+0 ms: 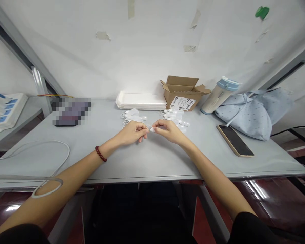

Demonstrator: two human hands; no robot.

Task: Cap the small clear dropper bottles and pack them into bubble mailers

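Observation:
My left hand (pixel 134 133) and my right hand (pixel 169 130) meet over the middle of the table, both with fingertips pinched. Between them is a small white piece with a thin cord (pixel 151 129); the left fingers close on the cord side and the right fingers on the white end. Just behind my left hand lies a small pile of white tube-like pieces with thin cord loops (pixel 133 116). A similar pile of white pieces (pixel 178 117) is behind my right hand, partly hidden by it.
A stack of white trays (pixel 142 101) and an open cardboard box (pixel 184 95) stand at the back. To the right are a bottle (pixel 218 95), a light-blue cloth bag (pixel 249 113) and a phone (pixel 236 141). A white cable (pixel 66 149) loops on the left, across my forearm.

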